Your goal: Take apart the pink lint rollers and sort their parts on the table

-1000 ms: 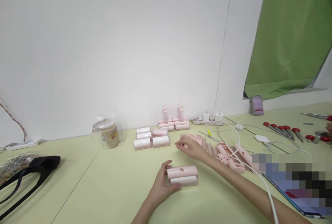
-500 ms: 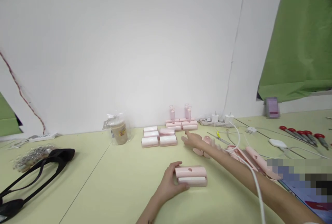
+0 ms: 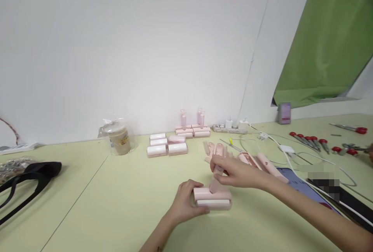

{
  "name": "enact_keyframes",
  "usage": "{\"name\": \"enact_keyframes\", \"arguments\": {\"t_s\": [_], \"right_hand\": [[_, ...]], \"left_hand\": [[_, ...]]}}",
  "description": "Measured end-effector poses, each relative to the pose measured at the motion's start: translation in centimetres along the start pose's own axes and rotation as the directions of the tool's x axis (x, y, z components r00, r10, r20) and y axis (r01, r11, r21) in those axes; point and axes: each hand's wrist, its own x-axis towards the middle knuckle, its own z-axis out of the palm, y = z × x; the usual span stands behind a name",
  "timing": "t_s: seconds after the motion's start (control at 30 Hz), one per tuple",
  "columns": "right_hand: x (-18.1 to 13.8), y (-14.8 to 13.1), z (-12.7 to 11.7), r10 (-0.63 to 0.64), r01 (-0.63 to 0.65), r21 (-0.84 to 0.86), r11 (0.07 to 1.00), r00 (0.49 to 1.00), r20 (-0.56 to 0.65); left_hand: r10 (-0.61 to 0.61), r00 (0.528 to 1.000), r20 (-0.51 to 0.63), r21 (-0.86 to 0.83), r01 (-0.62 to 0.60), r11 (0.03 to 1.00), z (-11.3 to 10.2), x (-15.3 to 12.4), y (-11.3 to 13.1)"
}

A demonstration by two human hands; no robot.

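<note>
My left hand (image 3: 186, 201) is closed around the left end of a pink lint roller body (image 3: 214, 201), which lies on the table with a white roll showing along its front. In my right hand (image 3: 234, 171) is a pale pink, partly translucent handle (image 3: 215, 186), pinched near its upper end. The handle stands tilted, and its lower end meets the top of the roller body around its middle. How far it sits in the hole there I cannot tell. Just beyond my right hand lie more pink handles (image 3: 219, 149).
Several roller bodies (image 3: 178, 149) stand in rows toward the wall, some with upright handles (image 3: 183, 119). A bagged cup (image 3: 121, 141) is left; black straps (image 3: 43, 168) lie nearer. Right are a power strip (image 3: 230, 129), white cables, red-capped tools (image 3: 323, 143) and a phone (image 3: 300, 186).
My right hand has come back from the loose pink parts to the roller body and now holds a handle against its top. My left hand keeps its grip. The view has turned right.
</note>
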Motion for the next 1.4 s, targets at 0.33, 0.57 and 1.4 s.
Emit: {"name": "enact_keyframes", "arguments": {"t_s": [0.33, 0.57, 1.4], "right_hand": [[1.6, -1.1, -1.0, 0.128, -0.134, 0.019, 0.991, 0.972, 0.197], [1.9, -2.5, 0.8, 0.260, -0.258, -0.289, 0.922, 0.965, -0.031], [-2.3, 6.4, 3.4, 0.452, -0.455, 0.054, 0.889, 0.851, -0.266]], "left_hand": [[-0.013, 1.000, 0.012, -0.010, 0.013, 1.000, -0.1, 0.0, 0.1], [-0.010, 1.000, 0.017, -0.013, 0.010, 1.000, -0.1, 0.0, 0.3], [-0.108, 0.989, 0.097, -0.108, 0.118, 0.987, -2.3, -1.3, 0.0]]}}
